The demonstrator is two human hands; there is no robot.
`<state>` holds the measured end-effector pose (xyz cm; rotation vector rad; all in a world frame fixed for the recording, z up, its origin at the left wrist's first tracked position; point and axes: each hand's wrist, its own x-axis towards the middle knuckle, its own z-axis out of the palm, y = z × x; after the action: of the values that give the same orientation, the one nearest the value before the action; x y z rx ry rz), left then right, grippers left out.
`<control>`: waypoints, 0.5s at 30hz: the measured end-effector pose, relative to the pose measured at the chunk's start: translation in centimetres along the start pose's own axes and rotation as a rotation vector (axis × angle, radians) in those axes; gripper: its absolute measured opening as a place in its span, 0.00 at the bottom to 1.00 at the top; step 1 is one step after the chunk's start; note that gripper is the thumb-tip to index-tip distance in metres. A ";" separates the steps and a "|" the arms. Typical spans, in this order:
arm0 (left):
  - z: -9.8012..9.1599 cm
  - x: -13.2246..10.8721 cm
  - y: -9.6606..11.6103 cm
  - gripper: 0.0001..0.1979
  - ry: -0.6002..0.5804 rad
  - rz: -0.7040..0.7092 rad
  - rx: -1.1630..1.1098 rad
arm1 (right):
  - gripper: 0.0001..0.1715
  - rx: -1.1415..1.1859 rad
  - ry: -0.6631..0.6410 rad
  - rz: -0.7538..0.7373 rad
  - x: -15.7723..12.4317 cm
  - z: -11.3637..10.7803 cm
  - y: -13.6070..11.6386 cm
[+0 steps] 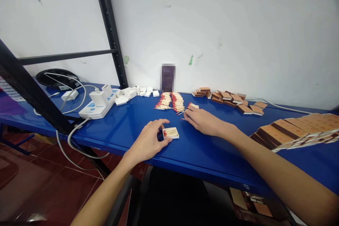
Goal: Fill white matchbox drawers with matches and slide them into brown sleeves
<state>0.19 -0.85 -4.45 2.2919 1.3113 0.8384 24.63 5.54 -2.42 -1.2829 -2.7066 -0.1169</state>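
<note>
A small white matchbox tray (173, 136) with several red-tipped matches (169, 132) in it rests near the table's front edge. My left hand (150, 139) steadies it, thumb on the near side and index finger at the far left corner. Further right, my right hand (200, 119) has its fingers pinched low over the table. A match's red tip (182, 118) sticks out from those fingertips. Just behind them lies a small heap of matches (194, 105), partly covered by the hand. Two long rows of matches, a left row (164, 100) and a right row (177, 101), stretch back toward the wall.
White empty trays (129, 93) lie at the back left, beside a power strip (99, 104) with cables. Brown matchbox sleeves (230, 99) are scattered at the back right. Stacked printed cardboard sleeves (296, 129) fill the right side. A black shelf post (109, 24) rises at left.
</note>
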 end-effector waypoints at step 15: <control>0.4 0.1 -0.3 0.23 0.032 0.031 0.064 | 0.11 -0.016 0.023 0.090 2.2 2.2 1.2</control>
<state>0.31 -0.60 -4.86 2.3626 1.3376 0.8580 23.98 8.29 -4.18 -1.3958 -2.6295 -0.1421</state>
